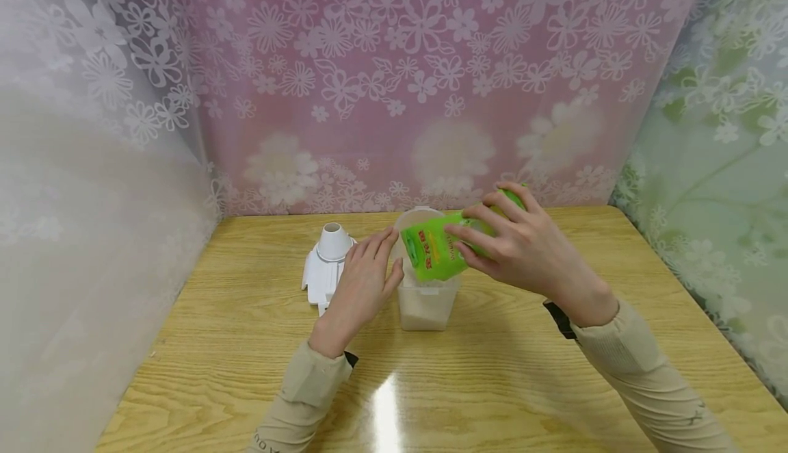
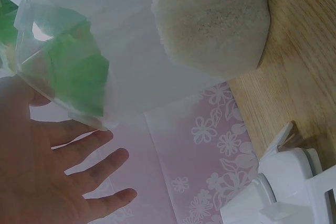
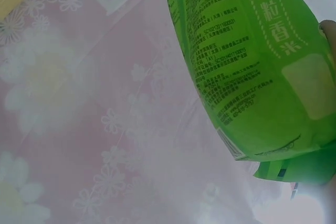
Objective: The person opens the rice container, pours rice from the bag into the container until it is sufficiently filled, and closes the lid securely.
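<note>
A clear plastic container [image 1: 452,295] stands upright on the table, with white rice [image 2: 215,30] settled in its lower part. My right hand [image 1: 523,248] grips a green rice bag [image 1: 434,244], which is tilted so that its mouth dips into the container's top. Printed lettering covers the side of the bag [image 3: 226,72] in the right wrist view. On the container's left, my left hand [image 1: 363,275] rests at the rim, its fingers extended and spread in the left wrist view. Whether rice is flowing from the bag cannot be seen.
A white plastic lid [image 1: 317,282] with a cone-shaped spout lies left of the container, partly behind my left hand. Wood-grain tabletop [image 1: 505,384] extends around these things. A pink floral curtain [image 1: 369,97] hangs behind the table, with pale curtains at both sides.
</note>
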A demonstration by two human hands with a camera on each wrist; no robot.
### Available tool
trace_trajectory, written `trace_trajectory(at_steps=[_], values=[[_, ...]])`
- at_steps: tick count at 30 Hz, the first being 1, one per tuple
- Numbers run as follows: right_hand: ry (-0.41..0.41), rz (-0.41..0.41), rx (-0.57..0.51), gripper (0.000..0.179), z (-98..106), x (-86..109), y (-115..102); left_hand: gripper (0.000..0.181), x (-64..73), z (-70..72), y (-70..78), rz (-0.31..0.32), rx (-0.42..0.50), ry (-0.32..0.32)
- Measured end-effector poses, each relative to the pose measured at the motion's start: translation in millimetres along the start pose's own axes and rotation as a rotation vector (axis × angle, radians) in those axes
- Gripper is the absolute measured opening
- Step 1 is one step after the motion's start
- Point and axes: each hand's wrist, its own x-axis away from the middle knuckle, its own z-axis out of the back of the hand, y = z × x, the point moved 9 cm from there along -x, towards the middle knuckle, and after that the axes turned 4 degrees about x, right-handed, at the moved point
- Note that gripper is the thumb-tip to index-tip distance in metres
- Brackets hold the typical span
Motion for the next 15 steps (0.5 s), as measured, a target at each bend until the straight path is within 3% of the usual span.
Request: trace_trajectory(at_steps=[9, 15], values=[[0.022, 0.076, -0.011, 0.042, -1, -1.3, -10, 0.048, 0.6, -0.2, 0.2, -0.002, -0.003, 0.006], [0.026, 0.015, -0.019, 0.042, -2, -2.2, -5, 0.048, 0.2, 0.1, -0.1, -0.002, -0.007, 0.007]])
